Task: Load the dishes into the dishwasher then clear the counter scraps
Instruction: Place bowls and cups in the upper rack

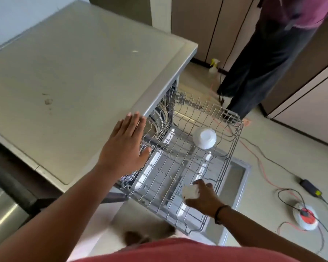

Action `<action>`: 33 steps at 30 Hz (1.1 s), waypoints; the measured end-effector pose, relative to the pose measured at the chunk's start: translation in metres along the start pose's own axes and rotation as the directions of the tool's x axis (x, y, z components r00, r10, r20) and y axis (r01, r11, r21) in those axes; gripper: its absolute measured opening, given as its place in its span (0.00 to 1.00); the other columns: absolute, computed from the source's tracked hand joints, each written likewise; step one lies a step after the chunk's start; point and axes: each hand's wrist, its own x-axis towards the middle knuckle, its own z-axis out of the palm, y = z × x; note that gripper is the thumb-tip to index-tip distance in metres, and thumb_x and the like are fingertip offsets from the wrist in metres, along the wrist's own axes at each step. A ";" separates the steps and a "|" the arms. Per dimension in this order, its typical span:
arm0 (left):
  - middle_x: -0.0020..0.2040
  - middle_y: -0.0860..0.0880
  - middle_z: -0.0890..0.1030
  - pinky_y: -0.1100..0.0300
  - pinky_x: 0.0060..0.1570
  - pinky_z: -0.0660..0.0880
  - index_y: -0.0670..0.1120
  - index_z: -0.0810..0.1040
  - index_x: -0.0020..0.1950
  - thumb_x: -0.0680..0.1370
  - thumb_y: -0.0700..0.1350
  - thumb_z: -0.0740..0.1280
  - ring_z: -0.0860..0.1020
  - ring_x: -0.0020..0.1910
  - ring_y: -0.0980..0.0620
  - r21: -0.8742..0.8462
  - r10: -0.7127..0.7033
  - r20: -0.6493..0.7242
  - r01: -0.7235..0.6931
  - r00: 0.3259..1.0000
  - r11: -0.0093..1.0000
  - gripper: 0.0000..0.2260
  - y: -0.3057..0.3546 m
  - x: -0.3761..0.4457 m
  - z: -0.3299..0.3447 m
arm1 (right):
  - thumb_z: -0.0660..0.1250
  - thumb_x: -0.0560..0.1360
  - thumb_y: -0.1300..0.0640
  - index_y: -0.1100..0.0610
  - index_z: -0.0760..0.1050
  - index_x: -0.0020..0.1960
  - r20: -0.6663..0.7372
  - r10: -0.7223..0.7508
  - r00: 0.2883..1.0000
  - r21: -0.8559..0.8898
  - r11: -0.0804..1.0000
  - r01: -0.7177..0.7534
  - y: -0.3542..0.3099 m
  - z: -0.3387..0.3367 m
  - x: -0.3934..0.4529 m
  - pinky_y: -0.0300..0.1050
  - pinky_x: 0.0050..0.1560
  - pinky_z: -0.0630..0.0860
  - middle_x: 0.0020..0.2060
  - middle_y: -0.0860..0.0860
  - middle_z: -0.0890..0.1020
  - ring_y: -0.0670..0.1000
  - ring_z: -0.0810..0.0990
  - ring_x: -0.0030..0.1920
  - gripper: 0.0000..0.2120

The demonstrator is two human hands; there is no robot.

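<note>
My left hand [124, 146] lies flat at the corner of the grey stainless-steel counter [68, 76], fingers [132, 121] straight and spread, gripping nothing; judging by the pose it steadies me while I lean over the rack; thumb hangs off the counter edge by the rack wires. My right hand [202, 197] reaches low over the near side of the pulled-out grey wire dishwasher rack [235, 137], fingers [204, 186] curled round a small white dish [191, 190], thumb under it; dish is blurred, cup or small bowl, cannot tell which; looks like it is about to go down among the tines at the near right of the rack, not yet seated. A white ceramic bowl [205, 138] sits upside down at the far right of the same rack, well apart from my right hand; inverted so water drains, I'd say. Open dishwasher door [237, 178] lies flat under the rack. Counter shows a brown smear [48, 101] and a pale speck [135, 51]; likely the scraps, not yet cleared. Another person's dark trouser legs [257, 69] stand beyond; cables [263, 154] trail on the floor.
</note>
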 end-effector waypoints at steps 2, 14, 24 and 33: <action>0.78 0.41 0.51 0.49 0.74 0.47 0.44 0.50 0.78 0.74 0.62 0.56 0.49 0.77 0.42 0.017 0.014 0.011 -0.014 1.000 1.000 0.38 0.001 0.001 -0.001 | 0.72 0.67 0.46 0.47 0.61 0.67 0.025 -0.129 0.991 -0.402 0.906 0.128 0.002 0.017 0.006 0.47 0.49 0.77 0.61 0.53 0.64 0.57 0.75 0.56 0.33; 0.77 0.38 0.55 0.47 0.75 0.50 0.38 0.51 0.77 0.72 0.62 0.60 0.53 0.77 0.40 0.109 0.003 0.001 -0.003 1.000 0.994 0.42 0.005 0.002 -0.001 | 0.59 0.76 0.68 0.54 0.56 0.74 0.400 -0.333 0.854 -0.772 0.379 0.510 0.007 0.061 0.033 0.57 0.56 0.75 0.72 0.61 0.57 0.65 0.66 0.65 0.29; 0.77 0.37 0.52 0.45 0.75 0.51 0.37 0.49 0.77 0.72 0.63 0.58 0.50 0.77 0.40 0.159 0.014 0.034 -0.019 0.999 0.987 0.44 0.006 0.002 -0.001 | 0.71 0.71 0.58 0.48 0.46 0.77 0.452 -0.264 0.852 -0.739 0.424 0.523 0.014 0.054 0.048 0.55 0.58 0.75 0.73 0.58 0.56 0.62 0.70 0.64 0.44; 0.78 0.39 0.48 0.45 0.75 0.50 0.39 0.46 0.78 0.73 0.65 0.56 0.46 0.77 0.41 0.127 0.005 0.067 -0.013 0.998 0.992 0.43 0.007 -0.001 -0.007 | 0.75 0.68 0.44 0.52 0.52 0.76 0.237 -0.212 0.948 -0.379 0.878 0.292 -0.030 -0.012 0.035 0.49 0.65 0.71 0.67 0.58 0.72 0.57 0.73 0.65 0.46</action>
